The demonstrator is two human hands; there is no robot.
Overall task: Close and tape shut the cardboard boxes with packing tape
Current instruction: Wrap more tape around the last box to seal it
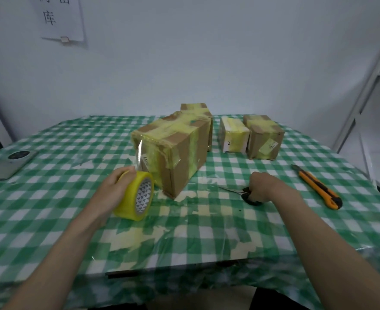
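A large cardboard box (180, 153) wrapped in yellowish tape lies in the middle of the table. My left hand (113, 189) grips a yellow roll of packing tape (135, 195) just left of the box's near end. A clear strip of tape (139, 155) runs from the roll up to the box's top edge. My right hand (260, 186) holds black-handled scissors (242, 193) that lie on the cloth, blades pointing left toward the box.
Three smaller taped boxes stand behind: one (198, 110) behind the large box, a white one (233, 137) and a brown one (265, 137) to the right. An orange utility knife (319, 186) lies far right. A grey device (7, 164) sits at the left edge. The table has a green checked cloth (195, 231).
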